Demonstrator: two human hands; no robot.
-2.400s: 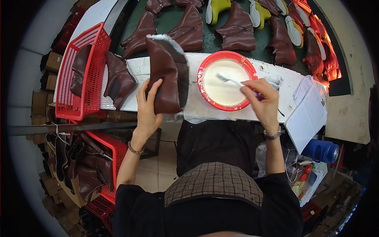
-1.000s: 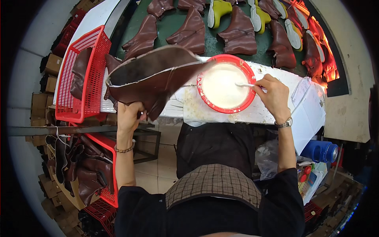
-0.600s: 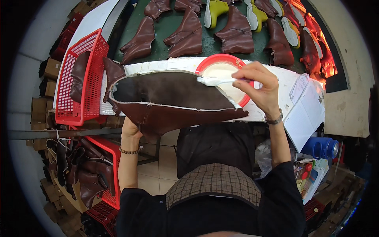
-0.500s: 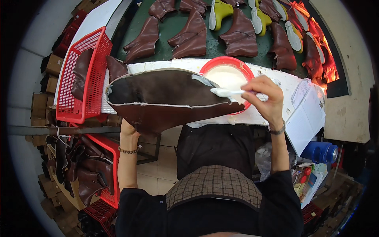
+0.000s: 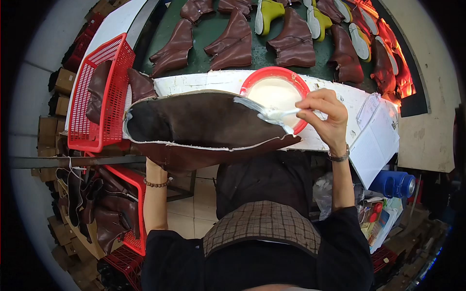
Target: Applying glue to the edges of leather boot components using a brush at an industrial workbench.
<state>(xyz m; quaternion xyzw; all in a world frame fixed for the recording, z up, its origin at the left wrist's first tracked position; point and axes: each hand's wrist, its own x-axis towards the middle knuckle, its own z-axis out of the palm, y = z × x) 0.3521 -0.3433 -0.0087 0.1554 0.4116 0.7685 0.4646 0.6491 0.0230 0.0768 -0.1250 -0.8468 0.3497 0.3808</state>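
A brown leather boot upper (image 5: pixel 194 119) lies on its side across the table's near edge, its dark lining opened toward me. My left hand (image 5: pixel 156 169) supports it from beneath, its fingers hidden by the leather. Between the thumb and fingers of my right hand (image 5: pixel 326 115) is a small white brush (image 5: pixel 279 114). The brush head touches the lining near the boot upper's right end, where white paste is smeared along the edge. Just behind stands a red bowl (image 5: pixel 297 77) of creamy white liquid.
Several brown boot uppers (image 5: pixel 233 41) and yellow-green shoe lasts (image 5: pixel 268 17) lie on the green surface ahead. Red baskets (image 5: pixel 110 92) with leather pieces stand at left. Papers (image 5: pixel 374 140) and a blue bottle (image 5: pixel 395 184) are at right.
The boot upper has tilted so more of its lining faces me. My right hand's brush has stayed near its right end, and white paste now reaches further along that edge.
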